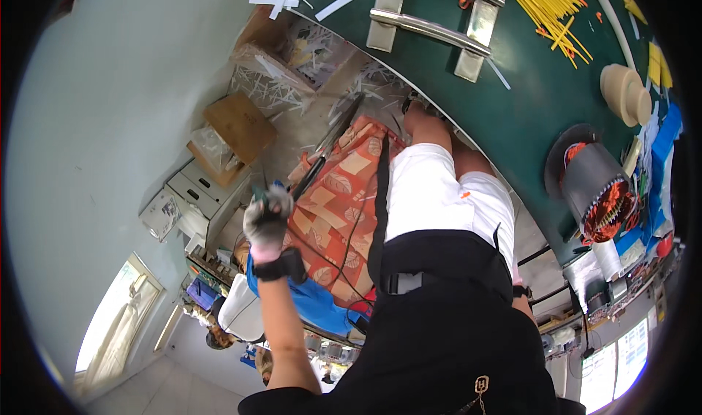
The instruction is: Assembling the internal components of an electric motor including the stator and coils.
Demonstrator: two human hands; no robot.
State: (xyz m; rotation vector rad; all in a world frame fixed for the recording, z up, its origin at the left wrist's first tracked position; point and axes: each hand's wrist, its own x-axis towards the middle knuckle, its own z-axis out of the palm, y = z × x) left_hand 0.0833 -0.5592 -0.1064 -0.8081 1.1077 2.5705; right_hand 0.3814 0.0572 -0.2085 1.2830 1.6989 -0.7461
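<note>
My left hand [268,221], in a pale glove with grey fingers, is raised out to the left of an orange patterned seat cover [338,195]. Its fingers are curled, and a dark, thin-tipped item seems to stick out of them, too blurred to name. Of my right hand [517,274] only a bit of pink glove cuff shows, beside my white shorts above a black wristband; its fingers are hidden. On the green table [453,100] to the right stands a grey motor stator [601,195] with copper-orange windings.
The table also bears a metal frame with two bars [439,31], yellow sleeving strips [545,2] and a beige stepped cylinder [625,95]. Paper strips litter the floor around a wooden box [322,82]. Cardboard boxes [238,126] stand by the wall. Other people sit behind.
</note>
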